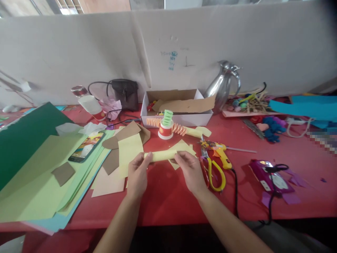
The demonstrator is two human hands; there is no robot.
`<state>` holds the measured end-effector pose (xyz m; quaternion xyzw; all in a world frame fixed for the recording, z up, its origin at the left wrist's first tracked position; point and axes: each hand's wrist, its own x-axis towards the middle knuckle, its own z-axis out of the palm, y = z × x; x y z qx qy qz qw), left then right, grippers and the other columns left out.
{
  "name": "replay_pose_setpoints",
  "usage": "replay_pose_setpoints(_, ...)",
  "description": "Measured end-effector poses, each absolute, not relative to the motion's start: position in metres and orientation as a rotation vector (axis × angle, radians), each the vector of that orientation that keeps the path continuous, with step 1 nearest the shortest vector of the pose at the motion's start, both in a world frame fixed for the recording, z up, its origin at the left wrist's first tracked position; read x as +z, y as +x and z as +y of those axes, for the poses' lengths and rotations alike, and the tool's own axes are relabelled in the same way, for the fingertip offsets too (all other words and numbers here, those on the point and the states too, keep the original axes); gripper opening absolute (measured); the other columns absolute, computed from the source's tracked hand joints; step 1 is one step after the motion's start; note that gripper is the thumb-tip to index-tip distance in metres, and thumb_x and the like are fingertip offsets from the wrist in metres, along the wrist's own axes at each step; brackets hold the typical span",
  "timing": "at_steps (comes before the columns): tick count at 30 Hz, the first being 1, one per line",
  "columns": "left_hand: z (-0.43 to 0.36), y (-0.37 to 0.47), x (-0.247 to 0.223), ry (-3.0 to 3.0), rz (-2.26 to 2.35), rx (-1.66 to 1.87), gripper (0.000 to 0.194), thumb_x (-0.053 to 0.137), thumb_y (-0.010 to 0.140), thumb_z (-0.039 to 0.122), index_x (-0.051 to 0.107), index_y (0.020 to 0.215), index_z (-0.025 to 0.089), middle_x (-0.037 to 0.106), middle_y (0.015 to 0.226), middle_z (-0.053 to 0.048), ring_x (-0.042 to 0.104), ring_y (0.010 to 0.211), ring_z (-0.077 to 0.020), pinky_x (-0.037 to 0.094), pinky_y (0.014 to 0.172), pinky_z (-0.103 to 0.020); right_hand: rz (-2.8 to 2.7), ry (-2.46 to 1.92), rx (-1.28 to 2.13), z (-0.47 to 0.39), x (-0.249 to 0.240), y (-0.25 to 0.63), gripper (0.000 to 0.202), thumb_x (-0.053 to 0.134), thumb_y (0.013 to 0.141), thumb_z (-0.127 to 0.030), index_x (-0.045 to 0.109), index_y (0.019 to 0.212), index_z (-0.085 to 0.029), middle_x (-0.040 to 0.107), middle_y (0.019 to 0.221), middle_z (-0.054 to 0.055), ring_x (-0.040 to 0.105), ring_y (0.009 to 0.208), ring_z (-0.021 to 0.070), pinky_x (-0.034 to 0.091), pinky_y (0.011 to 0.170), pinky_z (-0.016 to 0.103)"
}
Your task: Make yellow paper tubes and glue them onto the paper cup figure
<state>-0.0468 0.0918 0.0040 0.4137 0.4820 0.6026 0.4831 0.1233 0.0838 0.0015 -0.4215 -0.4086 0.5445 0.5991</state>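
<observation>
Between my two hands stretches a rolled strip of pale yellow paper [162, 155], held level above the red table. My left hand [138, 172] pinches its left end, and my right hand [191, 170] pinches the right end. Just beyond stands an upside-down red and white paper cup [165, 131] with a folded green paper spring [168, 117] on top. Orange folded paper springs [179, 129] stick out from both sides of the cup. A pale yellow paper tube [194, 132] extends from the right one. Yellow and brown paper pieces lie under and beside my hands.
Right of my hands lie yellow-handled scissors [216, 175], a yellow glue gun [223, 154] with its cord and a purple device [271, 175]. Colored paper sheets [34, 189] and a phone [86, 147] are at left. A white box [179, 120] and steel jug [222, 86] stand behind.
</observation>
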Motion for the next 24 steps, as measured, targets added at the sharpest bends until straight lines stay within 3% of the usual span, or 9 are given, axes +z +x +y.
replay_pose_setpoints(3,0.097,-0.048,0.004,0.736,1.191,1.391,0.033,0.082,0.073,0.044,0.067,0.068,0.015,0.057,0.062,0.002,0.054,0.058,-0.0085,0.043,0.056,-0.019,-0.956,-0.918,1.283,0.085,0.001,0.124,0.018,0.071,0.086,-0.040,0.071,0.097,-0.025,0.070,0.100,0.003,0.067,0.091,0.0185,0.055,0.087,0.035)
replay_pose_setpoints(6,0.101,-0.049,0.004,0.586,1.204,1.322,0.039,0.091,0.058,0.043,0.069,0.070,0.013,0.058,0.063,0.002,0.057,0.054,-0.0082,0.041,0.048,-0.018,-0.992,-0.928,1.220,0.086,0.001,0.125,0.016,0.076,0.082,-0.038,0.072,0.091,-0.025,0.064,0.117,0.004,0.065,0.101,0.0199,0.055,0.083,0.032)
replay_pose_setpoints(10,0.100,-0.049,0.006,0.572,1.153,1.250,0.042,0.090,0.059,0.048,0.069,0.072,0.013,0.060,0.062,0.002,0.056,0.050,-0.0080,0.040,0.043,-0.018,-0.998,-1.003,1.193,0.087,0.000,0.126,0.017,0.073,0.084,-0.039,0.072,0.086,-0.023,0.069,0.093,0.003,0.065,0.081,0.0161,0.054,0.074,0.029)
replay_pose_setpoints(14,0.098,-0.049,0.006,0.690,1.100,1.230,0.035,0.089,0.062,0.042,0.072,0.079,0.016,0.068,0.074,-0.001,0.063,0.065,-0.0114,0.046,0.053,-0.019,-0.948,-1.096,1.160,0.087,0.001,0.126,0.025,0.071,0.085,-0.045,0.069,0.080,-0.021,0.066,0.067,-0.001,0.062,0.066,0.0145,0.051,0.064,0.027)
replay_pose_setpoints(17,0.097,-0.049,0.003,0.808,1.159,1.237,0.029,0.090,0.062,0.035,0.075,0.079,0.015,0.069,0.074,-0.002,0.061,0.067,-0.0113,0.047,0.061,-0.021,-0.944,-1.139,1.149,0.087,0.005,0.125,0.030,0.069,0.085,-0.048,0.066,0.076,-0.020,0.064,0.064,-0.001,0.060,0.061,0.0136,0.049,0.061,0.027)
replay_pose_setpoints(21,0.097,-0.050,-0.003,0.899,1.190,1.250,0.026,0.086,0.068,0.037,0.077,0.075,0.015,0.066,0.067,-0.001,0.055,0.065,-0.0104,0.045,0.066,-0.022,-0.959,-1.143,1.171,0.086,0.008,0.126,0.029,0.069,0.084,-0.050,0.067,0.081,-0.021,0.067,0.073,0.001,0.064,0.069,0.0165,0.050,0.062,0.027)
replay_pose_setpoints(24,0.097,-0.051,-0.005,0.950,1.208,1.256,0.025,0.084,0.072,0.040,0.076,0.073,0.016,0.066,0.073,-0.001,0.056,0.069,-0.0111,0.044,0.068,-0.023,-1.017,-1.151,1.138,0.086,0.008,0.126,0.031,0.068,0.085,-0.049,0.065,0.073,-0.021,0.063,0.072,0.000,0.063,0.069,0.0162,0.049,0.062,0.027)
